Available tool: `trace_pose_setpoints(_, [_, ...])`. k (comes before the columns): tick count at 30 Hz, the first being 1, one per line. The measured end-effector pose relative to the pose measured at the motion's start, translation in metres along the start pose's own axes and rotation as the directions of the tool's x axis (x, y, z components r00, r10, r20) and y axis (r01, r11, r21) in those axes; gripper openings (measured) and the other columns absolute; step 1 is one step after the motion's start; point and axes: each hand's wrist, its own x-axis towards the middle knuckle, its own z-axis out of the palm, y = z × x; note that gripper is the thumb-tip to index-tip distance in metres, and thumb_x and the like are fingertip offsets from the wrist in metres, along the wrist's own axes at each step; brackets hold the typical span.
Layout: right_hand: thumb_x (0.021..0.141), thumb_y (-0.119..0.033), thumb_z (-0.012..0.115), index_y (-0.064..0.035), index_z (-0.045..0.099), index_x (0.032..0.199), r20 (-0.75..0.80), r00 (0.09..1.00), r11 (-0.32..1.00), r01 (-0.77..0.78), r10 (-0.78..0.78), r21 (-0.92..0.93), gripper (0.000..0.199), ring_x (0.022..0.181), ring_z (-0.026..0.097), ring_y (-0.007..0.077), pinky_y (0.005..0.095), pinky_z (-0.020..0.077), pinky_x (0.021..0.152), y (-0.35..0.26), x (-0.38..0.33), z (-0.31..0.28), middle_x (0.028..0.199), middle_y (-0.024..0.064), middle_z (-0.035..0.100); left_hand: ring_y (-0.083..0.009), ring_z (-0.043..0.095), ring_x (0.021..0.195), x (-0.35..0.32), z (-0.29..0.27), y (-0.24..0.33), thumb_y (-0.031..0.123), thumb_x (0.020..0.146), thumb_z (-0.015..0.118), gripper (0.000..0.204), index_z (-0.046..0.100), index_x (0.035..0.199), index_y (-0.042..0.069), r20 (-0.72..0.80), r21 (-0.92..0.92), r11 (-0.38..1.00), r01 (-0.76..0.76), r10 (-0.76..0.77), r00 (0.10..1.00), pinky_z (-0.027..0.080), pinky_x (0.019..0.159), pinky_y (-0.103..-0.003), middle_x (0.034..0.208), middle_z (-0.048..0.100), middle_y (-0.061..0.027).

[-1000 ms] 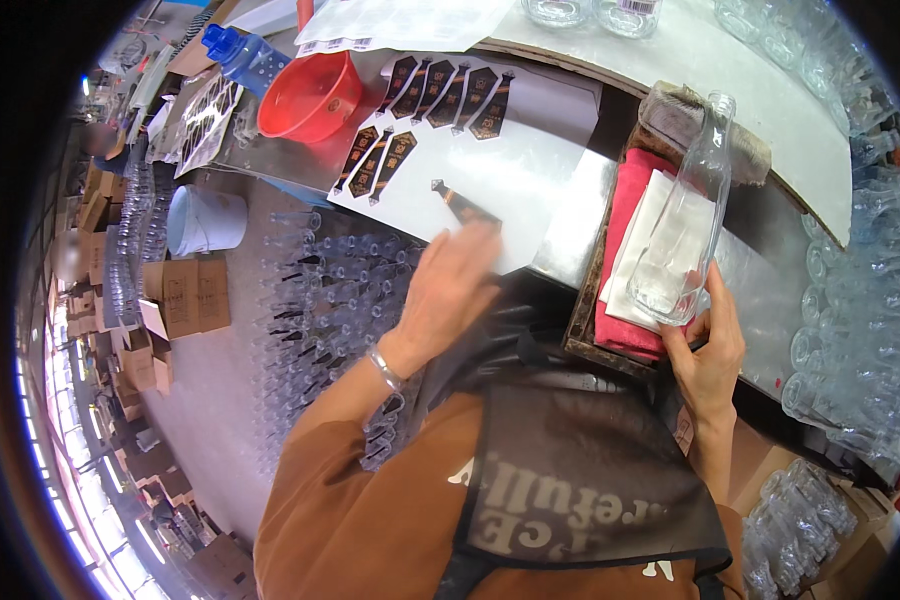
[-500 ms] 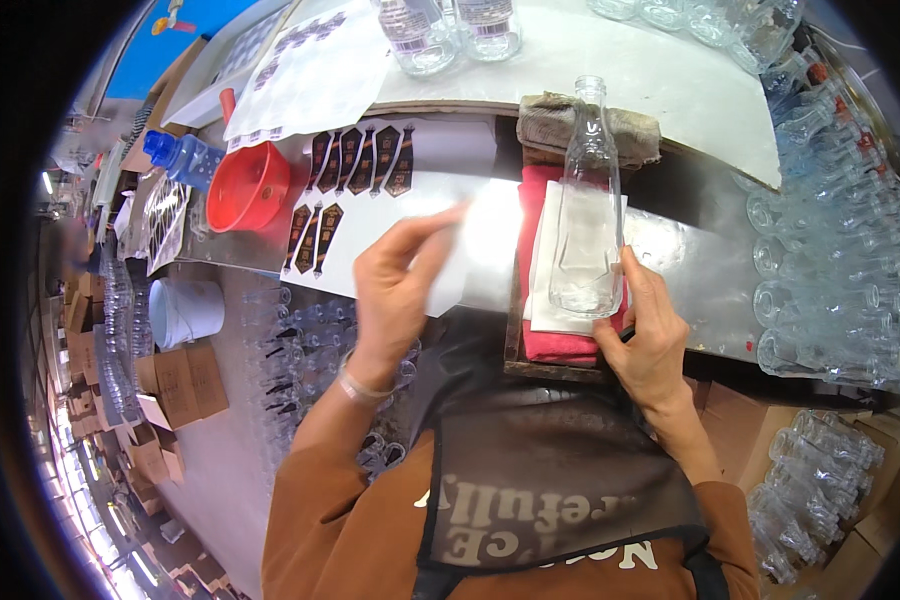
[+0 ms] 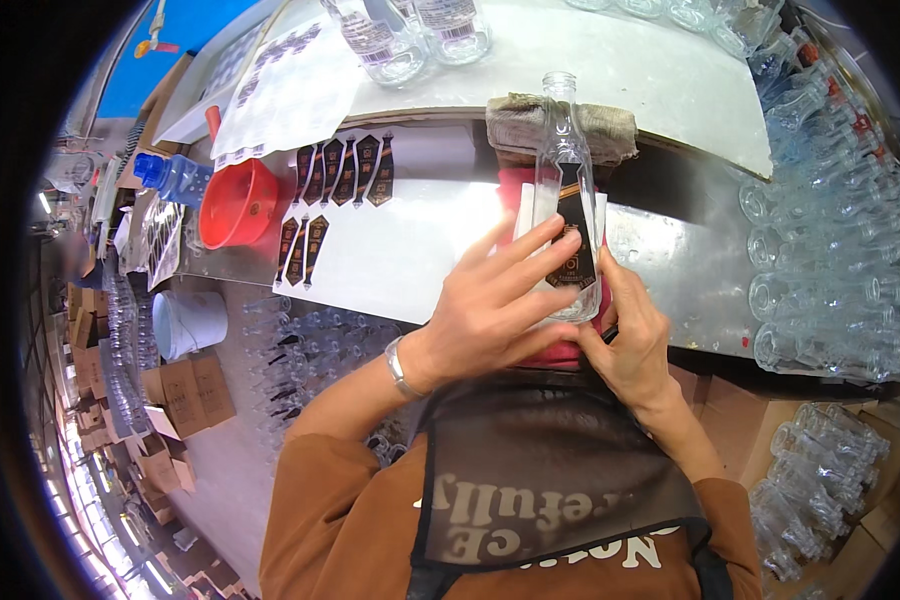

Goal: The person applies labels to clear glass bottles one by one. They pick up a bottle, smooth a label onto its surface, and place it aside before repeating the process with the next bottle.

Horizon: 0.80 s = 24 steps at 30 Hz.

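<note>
The right hand [image 3: 630,335] grips the lower end of the clear glass bottle [image 3: 547,190], thumb by its base; the left hand [image 3: 495,310] is opened out, fingers spread over the bottle's lower left part, tips at the black tie-shaped label [image 3: 574,225]. How hard they press, I cannot tell. The bottle lies face up, its base over a folded red cloth [image 3: 550,353] and its neck on a rolled rag [image 3: 610,130].

The label could end up crooked or creased if the bottle rolls on that soft bedding, most likely through the right hand easing off while the left rubs sideways. The rounded rag may also let the neck slip.

The near edge of the counter [image 3: 670,265] passes just below the bottle's base, a likely snag for a low lift. Left of the bottle, a white sheet [image 3: 410,245] with two rows of spare labels [image 3: 345,170] leaves room for a careful sleeve. To its right, bare steel offers more, until massed bottles [image 3: 790,220]. Beyond the neck, a raised board's edge [image 3: 660,118] limits a forward swing, with labelled bottles [image 3: 453,30] farther left.
</note>
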Motion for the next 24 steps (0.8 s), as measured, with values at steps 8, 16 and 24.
trace_pose_setpoints(8, [0.076, -0.010, 0.082, 0.0059, 0.048, 0.141, 0.244, 0.962, 0.936, -0.195, 0.124, 0.292, 0.075, 0.068, 0.066, 0.0179, 0.0311, 0.0518, 0.061, -0.001, 0.012, -0.024, 0.114, 0.0178, 0.065, -0.0414, 0.055, 0.128, 0.024, 0.016, -0.029, 0.022, 0.084, 0.079, 0.055, 0.062, 0.136, 0.013, -0.092, -0.214, 0.936, 0.278, -0.302, 0.949, 0.049, 0.102, -0.043, 0.155, 0.036, -0.0284])
trace_pose_setpoints(16, [0.077, -0.012, 0.082, 0.0066, 0.050, 0.139, 0.234, 0.948, 0.891, -0.288, 0.214, 0.352, 0.072, 0.070, 0.066, 0.0167, 0.0305, 0.0519, 0.064, 0.000, 0.010, -0.018, 0.109, 0.0166, 0.067, -0.0372, 0.054, 0.132, 0.024, 0.021, -0.034, 0.014, 0.085, 0.077, 0.058, 0.060, 0.140, 0.013, -0.110, -0.283, 0.911, 0.300, -0.342, 0.933, 0.051, 0.102, -0.044, 0.155, 0.042, -0.0195])
trace_pose_setpoints(24, [0.097, -0.012, 0.063, 0.0015, 0.051, 0.137, 0.430, 0.844, 0.685, -0.521, 0.321, 0.510, 0.044, 0.064, 0.064, 0.0105, 0.0258, 0.0503, 0.064, 0.011, 0.027, -0.027, 0.089, 0.0097, 0.074, -0.0368, 0.058, 0.124, 0.023, 0.018, -0.036, 0.017, 0.084, 0.077, 0.060, 0.058, 0.141, 0.014, -0.099, -0.257, 0.916, 0.307, -0.341, 0.935, 0.051, 0.099, -0.043, 0.153, 0.042, -0.0220])
